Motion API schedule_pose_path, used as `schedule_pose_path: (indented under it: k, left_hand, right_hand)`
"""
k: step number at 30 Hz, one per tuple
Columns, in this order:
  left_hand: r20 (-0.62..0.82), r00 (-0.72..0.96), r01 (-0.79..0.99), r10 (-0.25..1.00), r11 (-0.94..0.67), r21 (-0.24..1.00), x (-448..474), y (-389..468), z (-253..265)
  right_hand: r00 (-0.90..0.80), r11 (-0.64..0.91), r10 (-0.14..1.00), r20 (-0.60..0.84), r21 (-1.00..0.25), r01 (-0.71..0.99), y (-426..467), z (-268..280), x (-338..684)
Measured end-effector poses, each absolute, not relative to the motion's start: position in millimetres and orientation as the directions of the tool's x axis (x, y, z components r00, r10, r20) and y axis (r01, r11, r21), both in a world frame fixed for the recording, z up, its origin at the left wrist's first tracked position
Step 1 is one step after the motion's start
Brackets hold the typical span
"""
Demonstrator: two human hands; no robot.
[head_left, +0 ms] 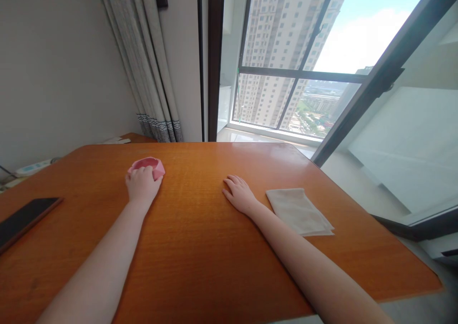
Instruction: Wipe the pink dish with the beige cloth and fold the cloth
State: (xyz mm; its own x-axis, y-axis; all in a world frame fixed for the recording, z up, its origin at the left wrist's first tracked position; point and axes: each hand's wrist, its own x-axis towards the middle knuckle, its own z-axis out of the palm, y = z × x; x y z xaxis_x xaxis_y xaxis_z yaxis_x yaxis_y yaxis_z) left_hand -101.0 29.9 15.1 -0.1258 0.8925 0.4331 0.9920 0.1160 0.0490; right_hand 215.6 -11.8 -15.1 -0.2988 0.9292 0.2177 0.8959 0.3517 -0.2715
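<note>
Head view has the left hand (142,186) curled over the near side of a pink faceted bowl (159,169), which sits on the far left part of the wooden counter (193,257). Its fingers are bent over the rim, with the thumb side along the right wall, so the hold looks like a partial grip rather than a full wrap; how firmly they press, and whether the base lies flat, is hidden by the hand. With contact gathered at the near side, a downward push there could tip the bowl toward the person, and a lift could let its far side sag and twist out of the fingers. The smooth-looking finish of the counter suggests that a sideways nudge might make the bowl skid instead of staying put. The right hand (240,194) rests palm down near the middle, well apart from the bowl, its fingers loosely extended, the thumb apart and nothing in its hold; from there it seems too far off to steady a slip promptly. Just to its right lies a folded beige cloth (301,212), with the right forearm passing across its near left side; a backward sweep of that arm could drag or rumple the layers. On the near left lies a dark flat tablet or phone (28,219), clear of both hands, though a wide leftward swing of the bowl might knock against it.
</note>
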Motion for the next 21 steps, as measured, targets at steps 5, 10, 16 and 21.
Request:
schedule_pose_path:
  k: [5,10,16,21]
  left_hand:
    - [0.609,-0.073,0.99,0.79,-0.018,0.141,-82,27,20]
    - [0.573,0.364,0.789,0.734,-0.57,0.23,-43,18,19]
    - [0.458,0.507,0.634,0.73,-0.676,0.377,-17,9,11]
    - [0.436,0.503,0.634,0.746,-0.661,0.401,-17,8,14]
  right_hand:
    - [-0.285,0.326,0.932,0.225,-0.171,0.93,-17,8,219]
    - [0.198,-0.196,0.975,0.102,-0.026,0.98,-16,47,261]
    - [0.278,-0.275,0.931,-0.237,0.047,0.96,-14,49,314]
    - [0.146,-0.145,0.965,-0.219,0.022,0.989,-16,42,293]
